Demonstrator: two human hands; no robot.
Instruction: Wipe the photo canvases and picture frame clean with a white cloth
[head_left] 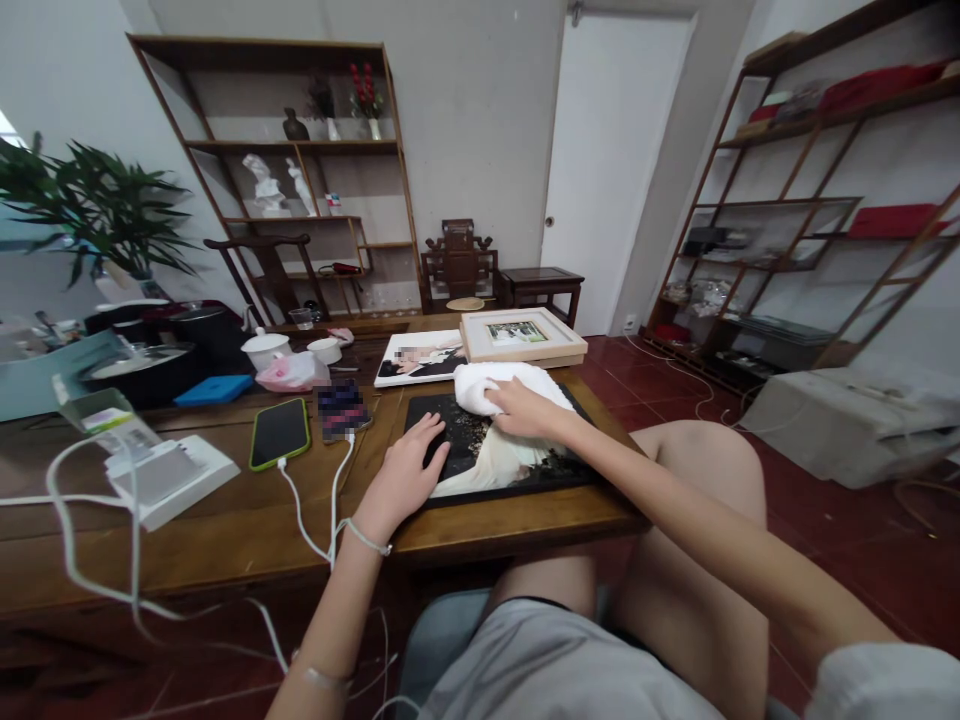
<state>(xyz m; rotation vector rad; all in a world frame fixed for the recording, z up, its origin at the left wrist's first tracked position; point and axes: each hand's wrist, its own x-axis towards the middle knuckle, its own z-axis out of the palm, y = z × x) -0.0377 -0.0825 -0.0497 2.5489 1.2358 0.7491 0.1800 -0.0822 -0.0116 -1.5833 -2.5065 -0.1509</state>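
Observation:
A dark photo panel showing a pale gown lies flat at the table's right end. My left hand rests on its left edge, fingers stretched out and holding nothing. On the panel's upper part, my right hand presses on a white cloth, its fingers closed on the near side of it. The cloth is bunched and hides the panel's far edge. Just beyond lie a white photo print and a light wooden picture frame, which sits partly against the print.
Left of the panel are a green-cased phone and a second phone, both with white cables. Further left are a white box, a blue case and a pink plastic bag. The wooden table ends near my knees.

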